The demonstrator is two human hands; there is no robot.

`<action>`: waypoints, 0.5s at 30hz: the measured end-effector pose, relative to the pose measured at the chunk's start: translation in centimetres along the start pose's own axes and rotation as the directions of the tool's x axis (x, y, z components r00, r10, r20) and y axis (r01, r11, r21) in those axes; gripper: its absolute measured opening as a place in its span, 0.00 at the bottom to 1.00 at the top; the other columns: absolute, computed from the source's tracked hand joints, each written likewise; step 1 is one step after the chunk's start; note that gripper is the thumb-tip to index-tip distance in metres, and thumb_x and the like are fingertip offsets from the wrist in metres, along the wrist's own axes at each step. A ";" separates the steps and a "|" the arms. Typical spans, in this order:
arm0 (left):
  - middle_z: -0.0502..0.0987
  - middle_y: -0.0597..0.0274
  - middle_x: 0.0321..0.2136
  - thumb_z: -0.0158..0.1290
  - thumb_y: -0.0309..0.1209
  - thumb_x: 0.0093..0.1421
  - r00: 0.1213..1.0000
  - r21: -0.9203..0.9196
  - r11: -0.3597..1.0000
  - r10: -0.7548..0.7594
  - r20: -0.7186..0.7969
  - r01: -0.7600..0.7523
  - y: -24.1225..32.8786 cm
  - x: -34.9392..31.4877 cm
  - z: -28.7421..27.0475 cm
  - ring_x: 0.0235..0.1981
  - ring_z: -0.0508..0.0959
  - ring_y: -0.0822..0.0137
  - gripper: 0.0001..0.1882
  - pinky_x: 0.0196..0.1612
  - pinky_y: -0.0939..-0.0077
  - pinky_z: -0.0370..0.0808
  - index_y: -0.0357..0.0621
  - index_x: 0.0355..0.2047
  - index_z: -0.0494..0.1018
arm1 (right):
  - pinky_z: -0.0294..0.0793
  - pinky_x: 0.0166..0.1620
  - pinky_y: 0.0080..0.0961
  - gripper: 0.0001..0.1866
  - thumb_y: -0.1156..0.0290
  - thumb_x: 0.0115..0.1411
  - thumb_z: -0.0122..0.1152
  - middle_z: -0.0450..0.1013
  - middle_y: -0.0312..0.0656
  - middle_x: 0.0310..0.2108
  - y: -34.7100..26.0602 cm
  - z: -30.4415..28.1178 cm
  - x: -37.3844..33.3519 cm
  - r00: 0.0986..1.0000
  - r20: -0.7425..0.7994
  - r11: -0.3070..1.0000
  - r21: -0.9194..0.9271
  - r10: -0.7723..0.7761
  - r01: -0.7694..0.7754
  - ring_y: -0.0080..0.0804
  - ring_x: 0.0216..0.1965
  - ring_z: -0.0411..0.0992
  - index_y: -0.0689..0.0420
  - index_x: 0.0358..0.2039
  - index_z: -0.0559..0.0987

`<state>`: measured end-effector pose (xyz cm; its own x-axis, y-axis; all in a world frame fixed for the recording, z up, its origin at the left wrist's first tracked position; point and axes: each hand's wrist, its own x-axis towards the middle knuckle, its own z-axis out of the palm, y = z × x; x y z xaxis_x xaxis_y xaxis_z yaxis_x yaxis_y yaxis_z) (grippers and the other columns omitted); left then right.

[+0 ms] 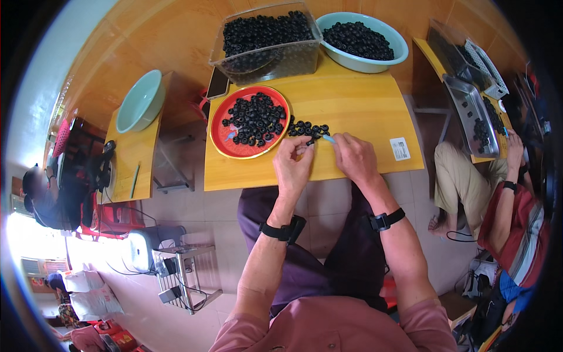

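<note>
My left hand (293,164) is closed in a pinch at the table's near side, holding a small black ring-shaped piece (309,142) between thumb and fingertips. Just to its right, my right hand (355,155) is closed around a light-blue stick-like tool (328,138), its tip pointing at the piece. What the tip is like cannot be made out. Beyond both hands lies a loose group of black ring-shaped pieces (305,128) on the wood. Left of them stands a round red plate (220,126) with a gold rim, heaped with more such pieces.
At the table's (358,100) back stand a clear bin (270,70) and a pale-blue basin (402,53), both full of black pieces. A phone (218,83) lies left; a white label (400,149), right. A co-worker's hand (515,149) is at a metal tray (469,117).
</note>
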<state>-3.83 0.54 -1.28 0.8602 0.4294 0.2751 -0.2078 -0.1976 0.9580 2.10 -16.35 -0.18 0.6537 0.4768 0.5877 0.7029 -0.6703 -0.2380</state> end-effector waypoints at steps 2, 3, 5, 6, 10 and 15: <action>0.79 0.62 0.34 0.65 0.18 0.59 0.998 -0.069 0.997 0.035 -0.050 -0.039 0.0 0.2 -0.3 0.33 0.80 0.73 0.11 0.40 0.79 0.79 0.37 0.42 0.81 | 0.79 0.29 0.41 0.04 0.73 0.63 0.59 0.75 0.44 0.23 -0.1 0.2 0.2 0.998 -0.054 0.999 -0.003 0.033 -0.034 0.44 0.27 0.79 0.57 0.31 0.77; 0.79 0.62 0.34 0.65 0.18 0.59 0.998 -0.065 0.997 0.042 -0.054 -0.045 -0.1 0.5 -1.0 0.33 0.80 0.73 0.11 0.40 0.79 0.79 0.37 0.42 0.81 | 0.79 0.29 0.41 0.04 0.73 0.63 0.59 0.75 0.44 0.23 -0.2 0.2 0.2 0.998 -0.060 1.000 0.001 0.030 -0.030 0.44 0.27 0.79 0.57 0.31 0.77; 0.79 0.62 0.34 0.65 0.18 0.58 0.977 0.214 0.961 0.196 -0.080 -0.175 1.0 1.3 -2.7 0.32 0.79 0.72 0.11 0.37 0.78 0.78 0.38 0.42 0.82 | 0.79 0.28 0.41 0.04 0.74 0.62 0.60 0.74 0.43 0.23 -0.1 0.0 -0.1 0.998 -0.014 0.997 -0.039 0.064 -0.065 0.44 0.26 0.79 0.56 0.30 0.76; 0.80 0.60 0.34 0.65 0.19 0.57 0.967 0.280 0.940 0.231 -0.105 -0.194 1.5 2.1 -3.5 0.32 0.79 0.69 0.12 0.37 0.77 0.77 0.39 0.41 0.83 | 0.79 0.28 0.41 0.04 0.74 0.62 0.60 0.74 0.43 0.23 0.1 -0.1 -0.1 0.998 -0.017 0.997 -0.041 0.068 -0.069 0.44 0.26 0.79 0.56 0.30 0.76; 0.81 0.57 0.37 0.64 0.20 0.57 0.885 0.535 0.786 0.444 -0.140 -0.309 4.3 5.8 -5.8 0.38 0.81 0.57 0.13 0.43 0.67 0.78 0.41 0.43 0.82 | 0.79 0.27 0.41 0.04 0.73 0.62 0.59 0.74 0.43 0.23 0.1 0.0 0.1 0.998 -0.051 0.997 -0.053 0.046 -0.048 0.43 0.26 0.79 0.55 0.30 0.76; 0.78 0.48 0.37 0.62 0.23 0.60 0.929 0.509 0.777 0.310 0.204 -0.371 3.4 4.2 -4.6 0.41 0.80 0.49 0.11 0.46 0.60 0.78 0.39 0.43 0.80 | 0.79 0.28 0.41 0.04 0.73 0.62 0.58 0.74 0.43 0.24 0.1 0.1 0.0 0.997 -0.046 0.997 -0.029 0.070 -0.071 0.43 0.26 0.79 0.55 0.29 0.75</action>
<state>-3.04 5.78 3.49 0.8296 0.1580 0.5356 -0.2430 -0.7614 0.6010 2.19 -16.32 -0.29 0.6874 0.4023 0.6047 0.6465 -0.7184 -0.2570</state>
